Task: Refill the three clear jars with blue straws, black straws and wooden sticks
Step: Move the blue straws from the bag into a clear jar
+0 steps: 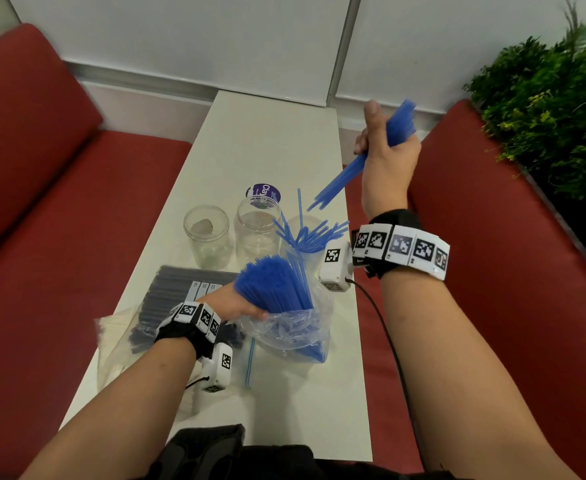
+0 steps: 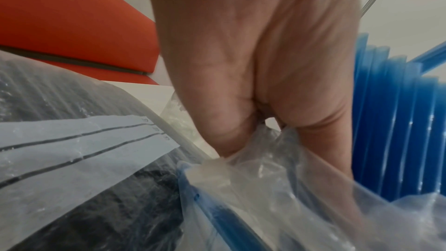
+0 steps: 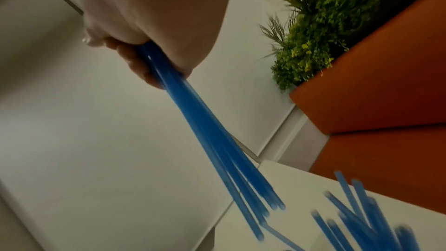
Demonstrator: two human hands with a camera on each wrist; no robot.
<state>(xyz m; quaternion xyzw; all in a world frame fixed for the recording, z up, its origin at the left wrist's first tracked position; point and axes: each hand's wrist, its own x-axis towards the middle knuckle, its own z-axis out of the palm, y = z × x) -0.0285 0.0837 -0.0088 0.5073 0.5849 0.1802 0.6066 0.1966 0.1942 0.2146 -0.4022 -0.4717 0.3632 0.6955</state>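
Note:
Three clear jars stand in a row on the white table [image 1: 267, 140]: the left jar [image 1: 207, 237] and the middle jar [image 1: 257, 226] hold no straws, while the right jar [image 1: 302, 244] has several blue straws [image 1: 314, 233] fanning out of it. My right hand [image 1: 386, 147] is raised above and behind that jar and grips a bundle of blue straws [image 1: 347, 171] [image 3: 217, 144] slanting down toward it. My left hand [image 1: 246, 306] [image 2: 253, 64] grips the rim of a clear plastic bag [image 1: 288, 330] [image 2: 277, 188] full of blue straws [image 1: 274, 282] [image 2: 395, 121] standing upright.
A clear bag of black straws [image 1: 177, 296] [image 2: 72, 140] lies on the table left of my left hand. A purple lid [image 1: 263, 192] lies behind the middle jar. Red sofa cushions [image 1: 42, 202] flank the table. A green plant [image 1: 544, 109] stands at the right.

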